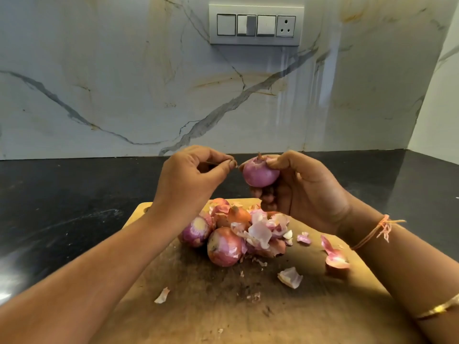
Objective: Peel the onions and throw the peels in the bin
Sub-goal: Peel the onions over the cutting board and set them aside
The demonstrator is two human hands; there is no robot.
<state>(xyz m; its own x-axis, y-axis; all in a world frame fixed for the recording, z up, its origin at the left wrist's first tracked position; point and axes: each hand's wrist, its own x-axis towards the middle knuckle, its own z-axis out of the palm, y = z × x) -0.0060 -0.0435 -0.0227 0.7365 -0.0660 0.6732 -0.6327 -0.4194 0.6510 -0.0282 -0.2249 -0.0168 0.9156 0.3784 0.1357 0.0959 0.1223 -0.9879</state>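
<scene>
**Work surface.** Nearest, a board [248, 314] lies on a dark counter [74, 194]. Loose peels [290, 277] are scattered over the board. Farther back on it, several onions [224, 247] are heaped with more skin, and some are only partly stripped. No bin is in view.

**Hands.** Above the heap, one onion [260, 173] is held up by the right hand [305, 192], with the fingers curled beneath it and the thumb pressed near its top. The left hand [188, 180] is closed to a narrow pinch, thumb against forefinger, just beside the onion's left flank. A thin shred [238, 167] of skin appears to be caught in the pinch, but it is too small to confirm.

**Step in hand.** The step is judged to be removal of remaining skin.
- The shred should be drawn along the curve, not straight outward, so that it is less likely to tear.
- The onion should be turned in the right hand to present the next edge.
- A firm hold is advised, since the bared surface is probably slick.

**Background.** On the marbled wall a switch panel [255, 24] is mounted, with three switches and one socket. No brand, label or writing can be read.
</scene>
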